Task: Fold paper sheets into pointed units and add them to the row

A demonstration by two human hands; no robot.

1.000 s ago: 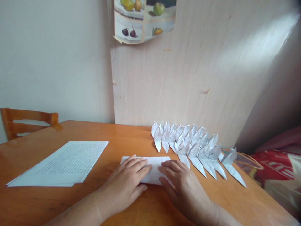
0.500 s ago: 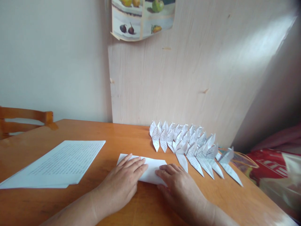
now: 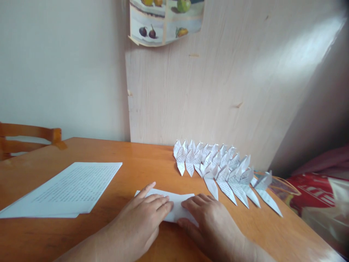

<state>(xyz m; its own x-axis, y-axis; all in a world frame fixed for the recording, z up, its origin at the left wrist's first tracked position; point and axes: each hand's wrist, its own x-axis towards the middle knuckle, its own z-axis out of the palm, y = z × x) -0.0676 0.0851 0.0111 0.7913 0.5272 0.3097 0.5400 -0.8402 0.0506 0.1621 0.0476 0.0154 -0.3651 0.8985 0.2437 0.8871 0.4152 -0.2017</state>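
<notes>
A folded white sheet of paper [image 3: 176, 203] lies on the table between my two hands. My left hand [image 3: 148, 214] rests on its left part, fingers stretched over the paper and the outermost finger lifted. My right hand [image 3: 208, 218] grips the right part, with the fingers on top and the thumb at the near edge. The paper's ends are partly hidden under both hands. To the right and behind stand several rows of folded paper pieces [image 3: 223, 173] with pointed tips, some bearing print.
A stack of printed sheets [image 3: 73, 189] lies on the left of the wooden table [image 3: 109, 233]. A chair back [image 3: 29, 136] stands at the far left. Beyond the table's right edge are a red and white bag [image 3: 311, 193] and a fruit picture [image 3: 166, 23] hangs on the panel behind.
The folded sheet has shifted toward me and looks narrower from front to back. A finger of my left hand has lifted. My right thumb has moved to the paper's near edge.
</notes>
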